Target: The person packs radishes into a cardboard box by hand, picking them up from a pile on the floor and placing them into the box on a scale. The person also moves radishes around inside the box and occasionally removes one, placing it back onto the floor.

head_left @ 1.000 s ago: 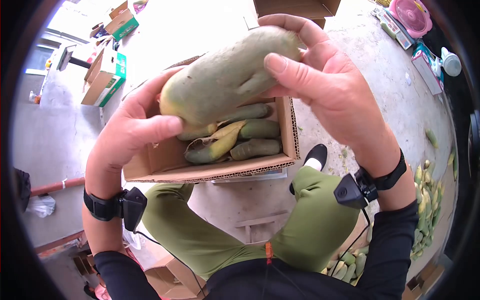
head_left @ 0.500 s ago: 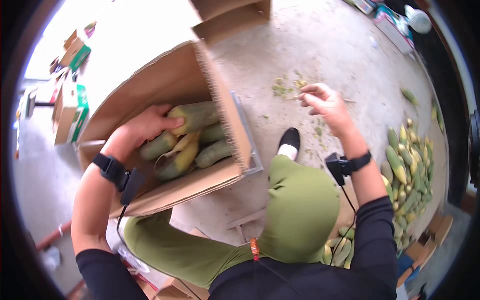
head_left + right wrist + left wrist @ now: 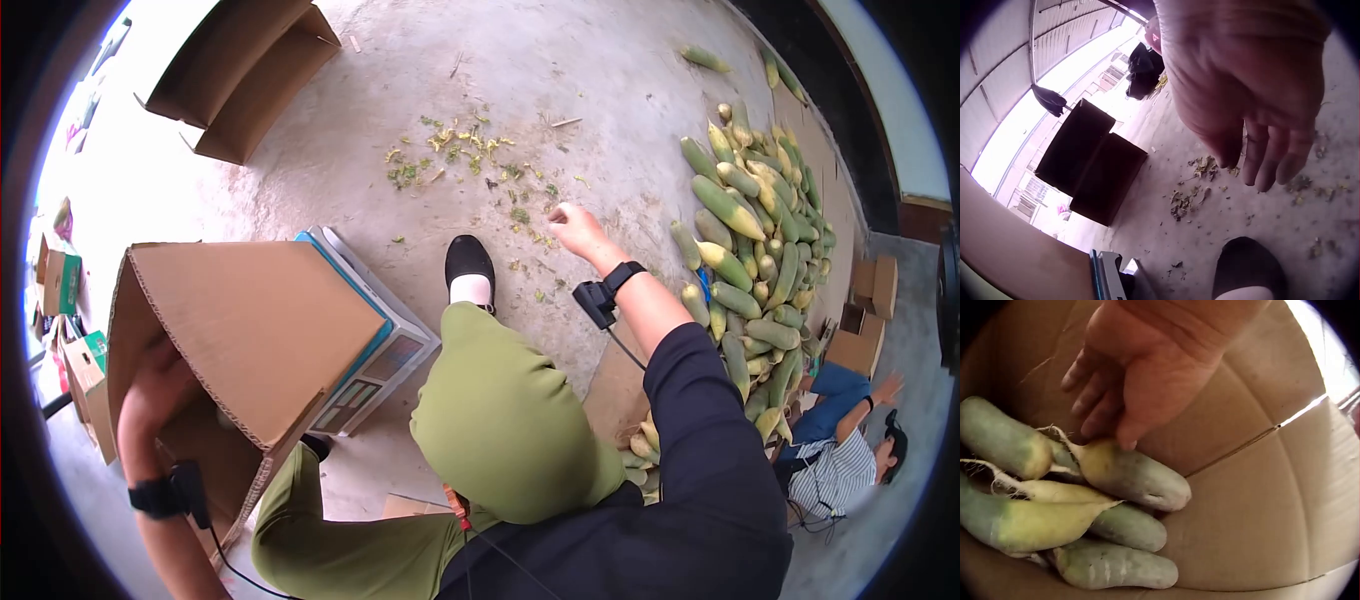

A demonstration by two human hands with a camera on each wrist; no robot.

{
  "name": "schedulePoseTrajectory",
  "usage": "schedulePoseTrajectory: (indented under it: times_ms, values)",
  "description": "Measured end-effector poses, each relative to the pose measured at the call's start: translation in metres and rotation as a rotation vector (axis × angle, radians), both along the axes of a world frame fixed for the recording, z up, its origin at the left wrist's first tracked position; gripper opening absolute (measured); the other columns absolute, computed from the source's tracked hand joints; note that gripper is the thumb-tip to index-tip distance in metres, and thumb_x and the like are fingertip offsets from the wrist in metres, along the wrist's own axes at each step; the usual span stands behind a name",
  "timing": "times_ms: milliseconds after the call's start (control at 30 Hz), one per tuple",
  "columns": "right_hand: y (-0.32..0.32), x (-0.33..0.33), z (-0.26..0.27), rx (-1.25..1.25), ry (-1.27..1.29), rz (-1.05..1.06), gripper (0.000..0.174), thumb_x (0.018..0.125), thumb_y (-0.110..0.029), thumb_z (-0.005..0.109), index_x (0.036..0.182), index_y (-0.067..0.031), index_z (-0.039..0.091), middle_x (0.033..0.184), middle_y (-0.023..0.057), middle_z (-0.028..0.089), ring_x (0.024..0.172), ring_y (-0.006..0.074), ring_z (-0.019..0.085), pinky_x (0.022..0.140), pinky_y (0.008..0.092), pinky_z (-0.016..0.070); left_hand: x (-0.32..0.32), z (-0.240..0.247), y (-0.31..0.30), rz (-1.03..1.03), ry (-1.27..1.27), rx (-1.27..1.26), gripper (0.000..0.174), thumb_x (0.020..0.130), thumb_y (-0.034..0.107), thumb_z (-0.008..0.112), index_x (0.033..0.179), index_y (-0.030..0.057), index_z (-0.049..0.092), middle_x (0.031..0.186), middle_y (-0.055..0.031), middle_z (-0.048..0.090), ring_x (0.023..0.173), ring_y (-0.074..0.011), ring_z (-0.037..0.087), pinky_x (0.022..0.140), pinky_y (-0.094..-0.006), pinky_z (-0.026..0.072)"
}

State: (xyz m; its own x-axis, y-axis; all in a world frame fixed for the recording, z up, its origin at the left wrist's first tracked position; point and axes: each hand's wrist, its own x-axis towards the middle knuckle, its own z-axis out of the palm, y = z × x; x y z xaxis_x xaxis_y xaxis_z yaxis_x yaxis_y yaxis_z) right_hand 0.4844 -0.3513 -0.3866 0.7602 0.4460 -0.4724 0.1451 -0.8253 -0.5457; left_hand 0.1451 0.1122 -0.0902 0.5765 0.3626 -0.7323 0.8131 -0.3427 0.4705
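Note:
My left hand (image 3: 1147, 375) is down inside a cardboard box (image 3: 250, 320), its thumb tip right at the yellowish end of a thick green radish (image 3: 1138, 475). Its fingers hang loosely beside that end rather than wrapping round it. Below and to the left lie more radishes, among them a yellow-tipped radish (image 3: 1041, 522) with a thin root. In the head view the box wall hides most of this hand. Out over the floor is my right hand (image 3: 582, 232), with nothing in it. Its fingers droop, relaxed, in the right wrist view.
A big pile of green radishes (image 3: 740, 205) covers the floor at right. Under the box is a flat device (image 3: 385, 365) with a display. Leaf scraps (image 3: 470, 150) litter the floor, and another cardboard box (image 3: 270, 80) stands beyond. A seated person (image 3: 835, 470) is at far right.
Both hands held a radish above the box; the left hand then lowered it inside and has loosened its grip. The right hand let go and moved right. The head view has swung right toward the pile.

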Motion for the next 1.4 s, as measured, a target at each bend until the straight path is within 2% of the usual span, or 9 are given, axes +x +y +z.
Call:
schedulePoseTrajectory:
  times_ms: [133, 200, 367, 567, 800, 1167, 1300, 1367, 1400]
  values:
    - [-0.074, 0.028, -0.015, -0.213, -0.113, -0.149, 0.023, 0.075, -0.014, 0.056, 0.096, -0.0085, 0.063, 0.095, 0.0172, 0.064, 0.093, 0.0311, 0.061, 0.080, 0.0383, 0.0482, -0.011, 0.046, -0.009, -0.035, -0.056, 0.130, 0.040, 0.086, 0.008, 0.053, 0.125, -0.0004, 0.048, 0.108, -0.0074, 0.059, 0.095, -0.0141, 0.055, 0.083, -0.0249, 0.0441]
    - [-0.121, 0.045, -0.029, -0.318, -0.125, -0.246, 0.027, 0.075, -0.015, 0.057, 0.101, -0.0097, 0.061, 0.098, 0.0175, 0.064, 0.096, 0.0320, 0.060, 0.081, 0.0394, 0.0478, -0.013, 0.067, -0.032, 0.203, -0.079, 0.200, 0.042, 0.088, 0.012, 0.051, 0.128, 0.0001, 0.046, 0.111, -0.0062, 0.058, 0.095, -0.0132, 0.054, 0.080, -0.0244, 0.0441]
    - [-0.195, 0.067, -0.010, -0.516, -0.297, -0.300, 0.033, 0.076, -0.015, 0.059, 0.107, -0.0051, 0.057, 0.108, 0.0171, 0.061, 0.102, 0.0349, 0.057, 0.089, 0.0405, 0.0445, -0.063, 0.069, -0.056, 0.321, -0.130, 0.338, 0.044, 0.090, 0.016, 0.051, 0.132, 0.0020, 0.043, 0.116, -0.0047, 0.055, 0.098, -0.0128, 0.053, 0.079, -0.0249, 0.0441]
    - [-0.237, 0.085, -0.019, -0.682, -0.310, -0.243, 0.053, 0.076, -0.007, 0.058, 0.127, -0.0045, 0.042, 0.134, 0.0165, 0.040, 0.124, 0.0329, 0.038, 0.102, 0.0399, 0.0348, -0.081, 0.065, -0.076, 0.452, -0.167, 0.263, 0.042, 0.092, 0.012, 0.048, 0.132, 0.0006, 0.042, 0.118, -0.0057, 0.055, 0.101, -0.0125, 0.054, 0.080, -0.0236, 0.0459]
    - [-0.218, 0.082, -0.019, -0.867, -0.224, -0.200, 0.049, 0.076, -0.007, 0.059, 0.123, -0.0130, 0.047, 0.120, 0.0152, 0.049, 0.117, 0.0323, 0.044, 0.095, 0.0409, 0.0409, -0.058, 0.069, -0.081, 0.458, -0.132, 0.259, 0.041, 0.092, 0.012, 0.048, 0.131, -0.0004, 0.043, 0.115, -0.0070, 0.056, 0.099, -0.0123, 0.054, 0.080, -0.0240, 0.0459]
    - [-0.211, 0.049, -0.018, -0.737, -0.270, -0.099, 0.052, 0.074, -0.016, 0.069, 0.121, -0.0133, 0.048, 0.116, 0.0141, 0.057, 0.109, 0.0316, 0.053, 0.089, 0.0456, 0.0430, -0.031, 0.083, -0.091, 0.398, -0.221, 0.269, 0.038, 0.090, 0.012, 0.052, 0.126, 0.0018, 0.048, 0.104, -0.0050, 0.059, 0.090, -0.0101, 0.057, 0.075, -0.0210, 0.0446]
    - [-0.185, 0.058, -0.001, -0.244, -0.365, -0.123, 0.059, 0.072, -0.012, 0.071, 0.125, -0.0079, 0.046, 0.111, 0.0149, 0.058, 0.106, 0.0290, 0.055, 0.089, 0.0385, 0.0436, -0.025, 0.092, -0.092, 0.394, -0.336, 0.321, 0.034, 0.091, 0.011, 0.051, 0.125, 0.0034, 0.051, 0.103, -0.0051, 0.059, 0.088, -0.0108, 0.058, 0.074, -0.0222, 0.0454]
    - [-0.156, 0.065, 0.022, 0.302, -0.112, -0.272, 0.058, 0.073, -0.010, 0.070, 0.126, -0.0067, 0.047, 0.105, 0.0098, 0.059, 0.099, 0.0185, 0.056, 0.086, 0.0315, 0.0444, -0.019, 0.097, -0.095, 0.385, -0.408, 0.346, 0.031, 0.093, 0.009, 0.048, 0.123, 0.0033, 0.052, 0.102, -0.0057, 0.059, 0.088, -0.0118, 0.058, 0.075, -0.0238, 0.0464]
    - [-0.137, 0.063, 0.042, 0.309, -0.118, -0.268, 0.058, 0.073, -0.010, 0.070, 0.126, -0.0067, 0.047, 0.105, 0.0098, 0.059, 0.099, 0.0185, 0.056, 0.086, 0.0315, 0.0444, -0.016, 0.099, -0.096, 0.388, -0.416, 0.351, 0.031, 0.093, 0.009, 0.048, 0.123, 0.0033, 0.052, 0.102, -0.0057, 0.059, 0.088, -0.0118, 0.058, 0.075, -0.0238, 0.0464]
